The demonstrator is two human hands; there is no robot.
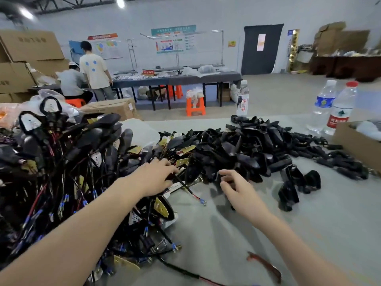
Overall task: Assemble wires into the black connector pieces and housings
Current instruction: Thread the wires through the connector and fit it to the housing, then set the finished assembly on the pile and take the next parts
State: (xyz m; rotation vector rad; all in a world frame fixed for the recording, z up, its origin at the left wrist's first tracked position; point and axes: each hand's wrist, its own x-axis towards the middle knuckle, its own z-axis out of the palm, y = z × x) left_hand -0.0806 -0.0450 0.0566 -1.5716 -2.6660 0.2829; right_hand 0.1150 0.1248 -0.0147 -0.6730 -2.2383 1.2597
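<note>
Left hand (157,176): your arm comes in from the lower left of the frame. The hand lies palm down on the right edge of the heap of wired parts, fingers bent down onto it.
Left grip: cannot tell. The fingertips cover the spot where they meet the heap.
Wire (188,189): black sleeve, running from under your left fingertips down and right onto the table. It ends in a red lead with a blue terminal.
Right hand (237,189): centre of the frame, just right of the left hand. Fingers are loosely curled, thumb and forefinger are apart, and it holds nothing. It is near the front edge of the pile of black housings; contact cannot be told.
Heap of wired parts (61,162): left half of the frame. Black pieces are tangled with black and red wires, blue terminals and brass-coloured plates.
Pile of black housings (247,145): centre to right, no wires showing.
Loose housings (288,193): a few lie apart from the pile, right of your right hand.
Table (278,234): grey surface, bare in the lower right.
Red object (266,265): bottom of the frame, blurred, not identified.
Bottles (324,102): 3 clear plastic bottles at the far edge, 2 of them at the upper right.
Cardboard box (358,145): right edge, just beside those 2 bottles.
Background: 2 people (93,69) at a long bench, upper left.
</note>
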